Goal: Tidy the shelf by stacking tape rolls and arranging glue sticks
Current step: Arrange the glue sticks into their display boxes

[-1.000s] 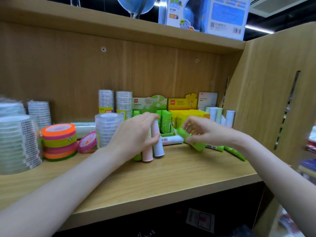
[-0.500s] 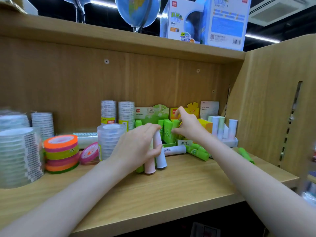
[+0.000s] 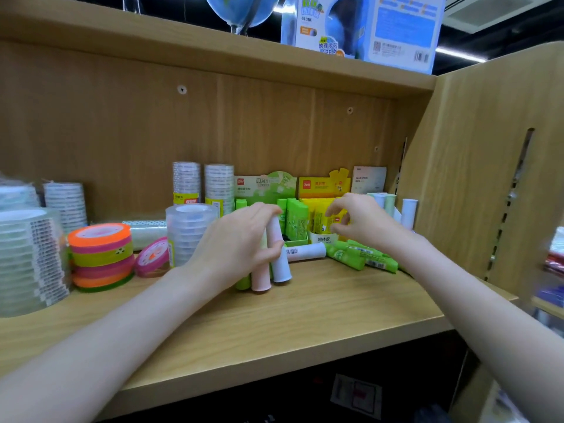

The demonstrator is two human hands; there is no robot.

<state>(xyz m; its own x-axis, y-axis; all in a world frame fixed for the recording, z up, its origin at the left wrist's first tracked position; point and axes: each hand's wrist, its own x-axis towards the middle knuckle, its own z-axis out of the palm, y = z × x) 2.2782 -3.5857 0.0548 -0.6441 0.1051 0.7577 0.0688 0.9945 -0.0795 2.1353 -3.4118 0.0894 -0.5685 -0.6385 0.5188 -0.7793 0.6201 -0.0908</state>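
Observation:
My left hand (image 3: 235,247) grips a bundle of three upright glue sticks (image 3: 280,268), green, pink and pale lilac, with their bases on the wooden shelf (image 3: 305,319). My right hand (image 3: 364,222) hovers with loosely curled fingers in front of the yellow glue-stick box (image 3: 320,222) and holds nothing. A green display box (image 3: 295,221) of green sticks stands left of the yellow one. One white stick (image 3: 305,251) and several green sticks (image 3: 361,257) lie loose on the shelf below my right hand. A stack of coloured tape rolls (image 3: 100,254) stands at the left.
A pink tape roll (image 3: 152,256) leans by a clear tape stack (image 3: 186,233). Taller clear tape stacks (image 3: 27,257) fill the far left and the back. Pastel sticks (image 3: 409,209) stand upright by the right side panel (image 3: 476,178). Globe boxes (image 3: 363,25) sit on the upper shelf.
My right hand carried a green stick from the shelf up to the green box, then drew right and back, empty, to the yellow box. My left hand kept its hold on the bundle.

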